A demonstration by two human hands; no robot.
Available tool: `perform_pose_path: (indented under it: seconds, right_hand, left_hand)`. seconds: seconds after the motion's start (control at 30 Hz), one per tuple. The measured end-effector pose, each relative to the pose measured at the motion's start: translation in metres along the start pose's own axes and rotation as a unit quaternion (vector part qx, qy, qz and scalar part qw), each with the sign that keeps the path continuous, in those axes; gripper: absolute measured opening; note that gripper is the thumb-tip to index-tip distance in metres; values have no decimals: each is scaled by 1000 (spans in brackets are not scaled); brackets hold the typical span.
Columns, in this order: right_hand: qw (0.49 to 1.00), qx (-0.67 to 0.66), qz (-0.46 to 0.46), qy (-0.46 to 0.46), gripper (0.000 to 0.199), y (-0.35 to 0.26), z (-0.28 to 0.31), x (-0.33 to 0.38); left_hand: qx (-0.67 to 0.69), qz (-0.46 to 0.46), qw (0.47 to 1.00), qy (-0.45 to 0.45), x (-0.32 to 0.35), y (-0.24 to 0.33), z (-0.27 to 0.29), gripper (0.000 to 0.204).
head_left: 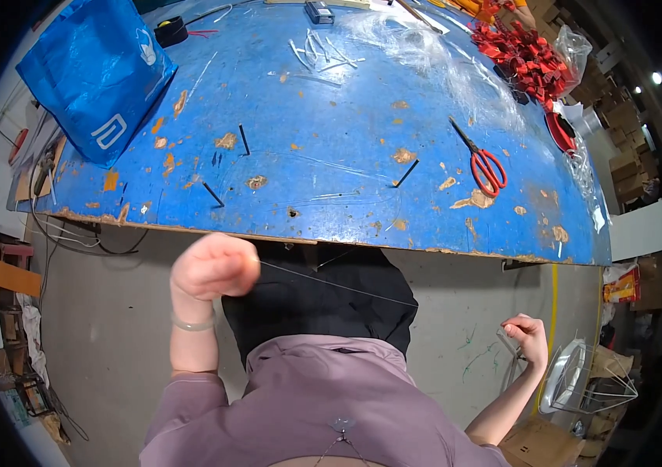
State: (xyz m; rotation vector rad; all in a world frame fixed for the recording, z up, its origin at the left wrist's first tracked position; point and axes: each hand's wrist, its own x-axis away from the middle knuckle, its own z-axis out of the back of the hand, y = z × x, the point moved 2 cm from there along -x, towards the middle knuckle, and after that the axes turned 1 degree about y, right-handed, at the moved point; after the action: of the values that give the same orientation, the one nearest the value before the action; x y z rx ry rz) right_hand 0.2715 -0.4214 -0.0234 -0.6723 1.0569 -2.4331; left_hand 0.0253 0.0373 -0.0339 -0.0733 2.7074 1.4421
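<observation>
My left hand is closed in a pinch just off the table's near edge. From its fingertips a thin, pale thread stretches to the right across my lap, fading from sight past my knee. My right hand is out to the far right, below table height, with its fingers curled together. Something small and pale shows by its fingertips, too fine to name. On the table stand several thin black pegs, one at the left front, another farther back and one to the right.
The worn blue table bears red-handled scissors, a blue bag, short white strips, a heap of clear thread and red ribbon pieces. A wire-frame object stands on the floor beyond my right hand.
</observation>
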Motion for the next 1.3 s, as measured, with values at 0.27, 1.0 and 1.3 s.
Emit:
perform_pose_path:
  seconds: [0.27, 1.0, 1.3]
  right_hand:
    - [992, -57, 96, 64, 7, -68, -33, -31]
    - [979, 84, 102, 155, 21, -101, -22, -287]
    - [972, 80, 48, 216, 19, -7, 25, -187]
  left_hand:
    - [-1, -96, 995, 22, 26, 41, 73, 29]
    - [-627, -23, 743, 235, -80, 55, 152, 17]
    - [-762, -132, 631, 55, -85, 68, 144, 22]
